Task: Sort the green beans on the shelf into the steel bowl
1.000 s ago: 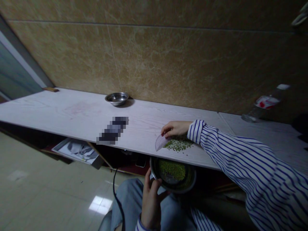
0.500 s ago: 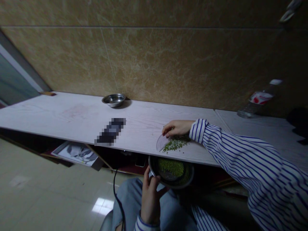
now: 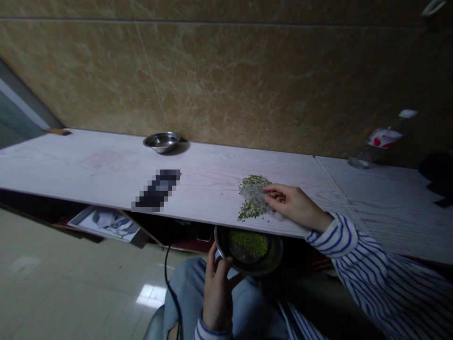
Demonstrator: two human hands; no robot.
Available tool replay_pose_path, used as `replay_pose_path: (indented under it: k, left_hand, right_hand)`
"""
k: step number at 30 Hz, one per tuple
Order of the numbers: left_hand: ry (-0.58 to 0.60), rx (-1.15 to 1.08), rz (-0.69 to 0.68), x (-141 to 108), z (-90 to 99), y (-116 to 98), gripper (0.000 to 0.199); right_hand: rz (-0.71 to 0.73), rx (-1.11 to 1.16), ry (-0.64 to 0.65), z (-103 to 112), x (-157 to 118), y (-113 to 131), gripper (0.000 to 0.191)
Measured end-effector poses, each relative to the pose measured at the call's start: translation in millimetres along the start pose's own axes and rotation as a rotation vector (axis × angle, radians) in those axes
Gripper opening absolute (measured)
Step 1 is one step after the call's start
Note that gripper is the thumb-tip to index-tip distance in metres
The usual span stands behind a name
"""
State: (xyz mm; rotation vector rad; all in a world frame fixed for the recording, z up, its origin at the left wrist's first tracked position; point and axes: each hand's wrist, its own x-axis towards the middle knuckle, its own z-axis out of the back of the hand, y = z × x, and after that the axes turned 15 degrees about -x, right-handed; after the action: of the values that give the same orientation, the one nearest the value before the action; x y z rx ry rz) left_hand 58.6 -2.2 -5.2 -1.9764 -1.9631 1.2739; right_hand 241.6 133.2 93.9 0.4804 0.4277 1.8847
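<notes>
My left hand (image 3: 219, 288) grips the rim of a metal bowl (image 3: 279, 264) below the table's front edge. Green beans (image 3: 250, 242) lie inside that bowl. On the white tabletop, more green beans (image 3: 249, 210) are spread in a patch mixed with whitish grains (image 3: 252, 192). My right hand (image 3: 288, 203) is at the right side of the patch, its fingers closed on a clear plastic protractor (image 3: 276, 214), which is blurred and partly hidden by the hand.
A small metal bowl (image 3: 163, 142) stands near the wall, with a pixelated dark object (image 3: 158, 190) in front. At the right back is a plastic bottle (image 3: 382, 139). An open drawer (image 3: 106, 223) and a black cable (image 3: 170, 283) show below the table.
My right hand has moved right with the protractor, from the left side of the bean patch to its right side, uncovering more of it. My left hand still holds the bowl; the view has shifted slightly.
</notes>
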Motion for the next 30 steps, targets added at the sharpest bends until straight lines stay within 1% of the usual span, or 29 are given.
replay_pose_path:
  k: [2, 4, 8, 14, 17, 19, 23, 30]
  left_hand:
    - [0.006, 0.002, 0.002, 0.0, 1.0, -0.5, 0.060]
    - [-0.008, -0.004, 0.009, -0.3, 1.3, -1.5, 0.060]
    - [-0.058, -0.012, 0.023, -2.1, -1.2, -3.5, 0.058]
    - [-0.065, -0.025, 0.003, -1.8, -2.0, -2.5, 0.060]
    - [-0.071, -0.023, 0.002, 0.1, 0.8, -1.3, 0.064]
    - [-0.073, -0.018, -0.004, 1.1, 2.5, -0.3, 0.062]
    - [-0.057, -0.021, 0.001, 2.6, 3.6, 1.5, 0.059]
    - [-0.058, -0.028, 0.003, 4.1, 5.2, 1.6, 0.063]
  right_hand:
    - [-0.053, 0.009, -0.006, -6.1, -18.5, -4.1, 0.031]
    - [-0.076, -0.017, -0.012, -10.6, -32.9, -8.6, 0.030]
    - [-0.078, -0.056, -0.036, -14.2, -48.1, -12.8, 0.028]
    - [-0.016, -0.111, -0.037, -16.6, -51.7, -7.9, 0.028]
    - [-0.011, -0.131, -0.041, -18.0, -51.4, -7.3, 0.028]
    - [-0.007, -0.143, -0.037, -19.2, -51.0, -7.4, 0.027]
    - [-0.004, -0.116, -0.025, -23.4, -50.8, -5.6, 0.027]
    - [-0.031, -0.097, -0.041, -29.1, -49.4, -1.8, 0.027]
